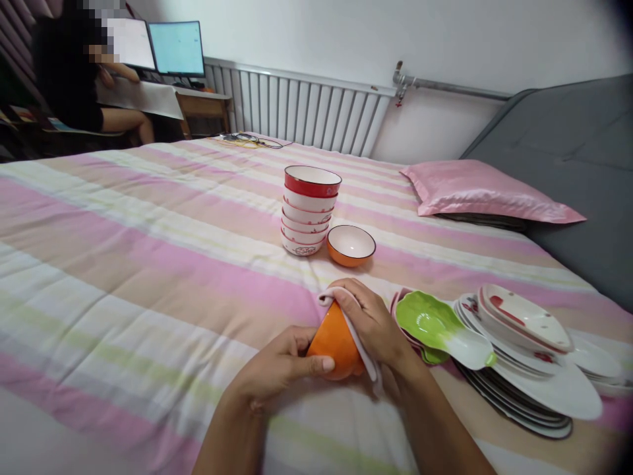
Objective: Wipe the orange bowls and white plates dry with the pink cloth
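Observation:
Tilted on its side, an orange bowl point(332, 343) is held between both hands above the bed. My left hand point(284, 359) grips its left edge, thumb across the outside. A pale pink cloth point(363, 356) lies over the bowl's right side, and my right hand point(368, 320) is closed on it, pressing it against the bowl. The bowl's inside is hidden from me. Just beyond, another orange bowl point(352, 244) with a white inside and dark rim stands upright on the bedspread. Beside it rises a stack of white patterned bowls point(304, 227), topped by a red bowl point(312, 181).
Right of my hands lie a green leaf-shaped dish point(422, 316), piled white plates point(568, 389) and an oval patterned dish point(537, 320). A pink pillow point(489, 188) rests by the grey headboard point(568, 138). Cables point(252, 140) lie at the far edge. A person point(69, 72) sits near two monitors point(177, 47).

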`<control>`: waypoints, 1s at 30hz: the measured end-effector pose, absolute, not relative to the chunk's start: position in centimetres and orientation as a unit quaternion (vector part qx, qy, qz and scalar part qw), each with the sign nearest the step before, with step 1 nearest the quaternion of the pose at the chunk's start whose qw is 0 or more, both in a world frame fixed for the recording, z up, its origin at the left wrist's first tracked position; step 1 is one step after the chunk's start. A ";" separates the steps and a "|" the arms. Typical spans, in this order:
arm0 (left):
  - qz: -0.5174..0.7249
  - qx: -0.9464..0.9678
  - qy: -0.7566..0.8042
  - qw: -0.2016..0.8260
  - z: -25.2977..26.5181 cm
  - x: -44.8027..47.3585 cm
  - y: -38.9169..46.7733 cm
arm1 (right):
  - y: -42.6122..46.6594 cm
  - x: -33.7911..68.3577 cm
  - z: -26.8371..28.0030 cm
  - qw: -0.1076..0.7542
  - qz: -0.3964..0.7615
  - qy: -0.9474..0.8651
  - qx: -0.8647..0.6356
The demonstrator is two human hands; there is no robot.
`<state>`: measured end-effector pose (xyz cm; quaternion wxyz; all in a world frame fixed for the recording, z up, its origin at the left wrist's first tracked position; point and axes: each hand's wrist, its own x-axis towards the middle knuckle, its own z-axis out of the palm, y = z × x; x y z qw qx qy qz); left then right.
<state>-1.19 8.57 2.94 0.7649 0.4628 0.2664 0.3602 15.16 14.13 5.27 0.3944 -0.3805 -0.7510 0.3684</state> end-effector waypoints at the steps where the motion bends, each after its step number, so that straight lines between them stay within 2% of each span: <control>1: 0.359 0.467 0.266 0.763 3.0 -1.3 8.6 | 14.3 15.2 5.1 0.398 0.388 -0.738 -0.381; 8: 0.355 0.478 0.288 0.750 3.3 -2.7 8.3 | 15.5 15.2 3.0 0.410 0.609 -0.559 -0.385; 15: 0.406 0.436 0.349 0.723 3.5 -4.7 8.1 | 15.5 13.6 2.1 0.452 0.693 -0.403 -0.392; 20: 0.469 0.398 0.412 0.672 4.0 -2.9 8.0 | 15.1 12.8 2.3 0.444 0.747 -0.302 -0.392; 23: 0.549 0.333 0.496 0.584 3.6 -0.4 8.2 | 15.0 12.9 2.0 0.457 0.724 -0.324 -0.403; 25: 0.623 0.248 0.533 0.515 3.1 1.3 8.4 | 14.7 13.2 2.3 0.476 0.669 -0.392 -0.415; 27: 0.675 0.181 0.513 0.498 2.4 2.9 8.6 | 14.2 13.7 3.2 0.489 0.578 -0.488 -0.434; 30: 0.709 0.125 0.444 0.533 1.2 4.7 8.9 | 12.9 14.7 5.2 0.461 0.400 -0.625 -0.487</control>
